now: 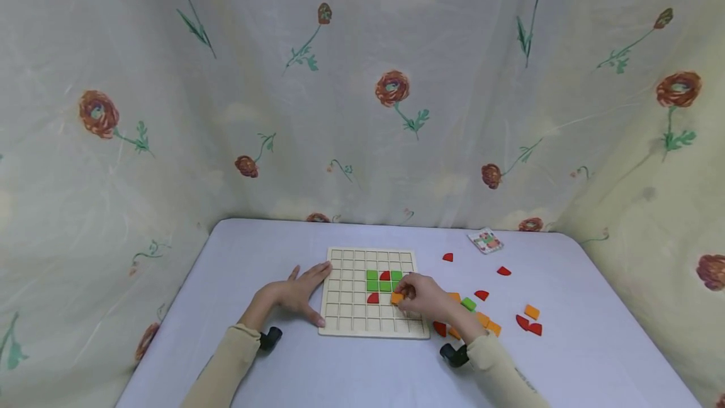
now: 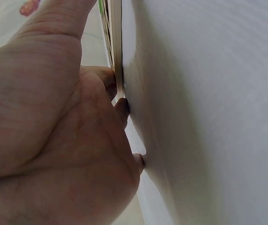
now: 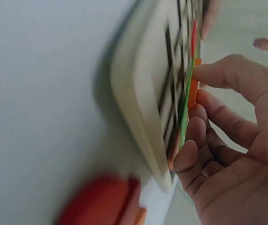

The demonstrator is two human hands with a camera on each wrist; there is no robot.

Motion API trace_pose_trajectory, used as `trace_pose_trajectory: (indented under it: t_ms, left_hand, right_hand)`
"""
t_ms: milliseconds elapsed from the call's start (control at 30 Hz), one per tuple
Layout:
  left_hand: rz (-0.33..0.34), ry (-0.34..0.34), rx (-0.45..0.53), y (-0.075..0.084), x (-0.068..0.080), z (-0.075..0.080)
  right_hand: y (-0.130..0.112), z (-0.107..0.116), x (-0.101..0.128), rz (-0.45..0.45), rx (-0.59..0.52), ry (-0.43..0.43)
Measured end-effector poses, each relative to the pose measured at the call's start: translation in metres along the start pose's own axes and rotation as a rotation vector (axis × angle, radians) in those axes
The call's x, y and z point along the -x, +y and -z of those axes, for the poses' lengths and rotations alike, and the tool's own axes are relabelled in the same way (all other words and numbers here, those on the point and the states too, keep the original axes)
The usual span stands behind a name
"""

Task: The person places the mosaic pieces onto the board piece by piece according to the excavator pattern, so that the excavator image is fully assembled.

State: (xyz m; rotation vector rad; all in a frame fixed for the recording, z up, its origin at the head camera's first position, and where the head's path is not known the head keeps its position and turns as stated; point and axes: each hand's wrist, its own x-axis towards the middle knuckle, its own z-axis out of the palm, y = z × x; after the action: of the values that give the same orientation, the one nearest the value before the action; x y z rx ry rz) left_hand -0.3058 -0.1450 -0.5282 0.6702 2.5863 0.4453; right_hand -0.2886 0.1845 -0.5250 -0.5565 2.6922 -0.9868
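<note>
A pale wooden grid board (image 1: 345, 308) lies on the table with green square tiles (image 1: 372, 275) and red quarter-round tiles (image 1: 372, 298) in some of its cells. Over the board's right half, my right hand (image 1: 426, 298) pinches an orange square tile (image 1: 396, 298) between thumb and fingers. The right wrist view shows that orange tile (image 3: 193, 91) on edge at the fingertips, just above the green tiles. My left hand (image 1: 299, 293) is spread at the board's left edge, thumb near the lower corner. In the left wrist view its fingertips (image 2: 122, 108) meet the board's side.
Right of the board lie loose orange tiles (image 1: 532, 311), a green tile (image 1: 468, 303) and several red quarter-round pieces (image 1: 504, 271), some partly behind the right forearm. A patterned card (image 1: 485, 240) sits at the back right. Flowered curtain (image 1: 362, 143) hangs behind the table.
</note>
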Motion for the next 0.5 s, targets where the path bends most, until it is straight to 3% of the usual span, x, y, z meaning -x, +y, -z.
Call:
trace_pose_trajectory:
  t_ms: [300,500]
  left_hand:
    - [-0.003,-0.009,-0.01,-0.001,-0.001,-0.001]
    - [0.001,-0.009,-0.014,-0.003,0.0,0.0]
  right_hand:
    - [-0.01,-0.011,-0.011,0.055,0.04,-0.037]
    - [-0.015,-0.01,-0.015,0.023,0.019,-0.058]
